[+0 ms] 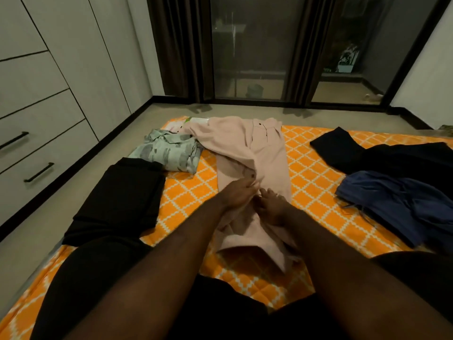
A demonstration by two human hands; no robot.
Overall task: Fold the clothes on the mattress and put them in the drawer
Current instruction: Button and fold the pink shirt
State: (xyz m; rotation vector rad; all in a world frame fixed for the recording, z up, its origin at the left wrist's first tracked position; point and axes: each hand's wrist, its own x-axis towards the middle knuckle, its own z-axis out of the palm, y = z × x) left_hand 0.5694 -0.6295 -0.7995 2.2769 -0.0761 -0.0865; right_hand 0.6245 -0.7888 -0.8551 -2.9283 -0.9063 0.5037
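The left hand (239,192) and right hand (272,207), close together, each pinched the front of the pink shirt (247,148), which lay unfolded on the mattress (311,168). Left of the left hand lay a folded green shirt (169,150) and a black garment (122,197). Right of the right hand, a dark garment (392,155) and blue shorts (404,204) looked unfolded. The drawers (36,155), far left, were closed, with only the folded pile in between.

Dark curtains (176,45) hang at the upper centre on both sides of a glass door (247,45), white cupboard doors (81,45) fill the upper left, a beige floor (171,109) with black skirting (73,163) runs below them, and a white wall (421,69) stands at the upper right
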